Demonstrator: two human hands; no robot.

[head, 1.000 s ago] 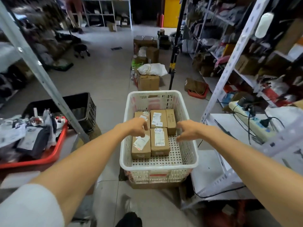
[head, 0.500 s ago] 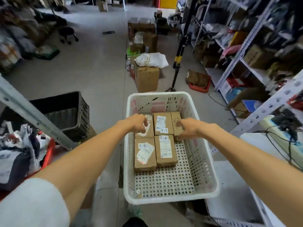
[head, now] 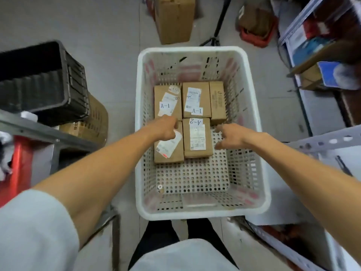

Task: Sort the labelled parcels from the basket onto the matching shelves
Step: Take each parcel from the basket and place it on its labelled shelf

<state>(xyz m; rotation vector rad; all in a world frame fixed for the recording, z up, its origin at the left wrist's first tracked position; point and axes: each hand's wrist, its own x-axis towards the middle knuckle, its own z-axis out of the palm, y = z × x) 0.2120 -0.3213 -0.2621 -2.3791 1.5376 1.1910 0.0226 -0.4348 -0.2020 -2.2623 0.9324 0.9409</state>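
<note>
**Parcels (head: 195, 114) in Basket (head: 192, 50): Position and Grip Status**

Parcels, five in number, lie flat on the perforated floor of the white basket, grouped toward its far wall.

Back row, from the left:
- first A-1 parcel (head: 167, 101)
- second A-1 parcel (head: 196, 98)
- narrow parcel (head: 217, 102), printed on top

Front row:
- front-left parcel (head: 169, 153), which carries a skewed white label
- A-2 parcel (head: 197, 139), whose tag reads upside down

Each parcel lies close against its neighbours.

The left hand (head: 166, 128) sits over the far end of the front-left parcel, at the seam with the first A-1 parcel. The fingers curl downward out of sight. It cannot be told whether the grip is clamped on a parcel.

The right hand (head: 231, 136) is just beside the right side of the A-2 parcel, above the bare basket floor. The grip is apart, with fingers and thumb spread and holding nothing. Contact with the parcel cannot be confirmed.

Surroundings: a black crate (head: 39, 79) stands left of the basket. A cardboard box (head: 173, 18) stands on the floor beyond the basket. A perforated metal shelf frame (head: 322, 138) runs along the right.
</note>
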